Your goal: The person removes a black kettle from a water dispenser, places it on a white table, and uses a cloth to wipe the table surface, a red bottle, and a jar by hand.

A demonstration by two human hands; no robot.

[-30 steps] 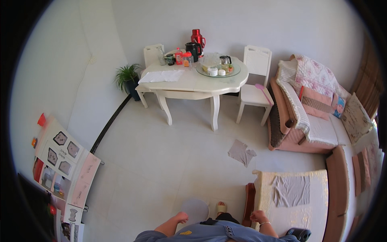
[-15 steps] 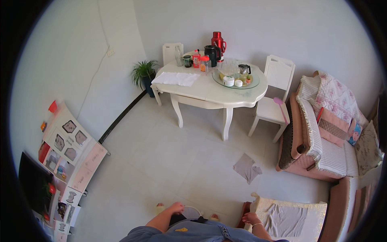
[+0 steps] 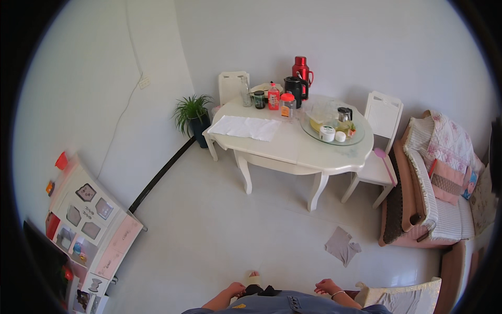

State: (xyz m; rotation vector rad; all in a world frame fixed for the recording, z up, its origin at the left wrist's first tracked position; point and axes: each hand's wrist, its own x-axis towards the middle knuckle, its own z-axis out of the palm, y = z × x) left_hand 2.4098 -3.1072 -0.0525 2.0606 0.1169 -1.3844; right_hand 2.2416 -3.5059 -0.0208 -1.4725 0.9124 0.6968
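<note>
My left hand (image 3: 234, 289) and my right hand (image 3: 327, 287) hang low at my waist near the bottom edge, above my blue garment. Both look loosely curled and hold nothing that I can see. A foot in a light slipper (image 3: 252, 276) shows between them on the pale tiled floor. A grey cloth (image 3: 342, 245) lies crumpled on the floor, a little ahead of my right hand. Further off stands a white oval table (image 3: 293, 152) with a white cloth (image 3: 244, 127) spread on its left part.
On the table stand a red thermos (image 3: 301, 69), a black kettle (image 3: 293, 86), jars and a glass tray (image 3: 330, 131) of small containers. Two white chairs (image 3: 381, 131) flank it. A potted plant (image 3: 192, 112) is in the corner, a pink sofa (image 3: 434, 193) at right, a low cabinet (image 3: 86, 230) at left.
The view has turned to the left and moved closer: the table has shifted toward the middle right, the sofa has slid toward the right edge. My hands stay low at my waist.
</note>
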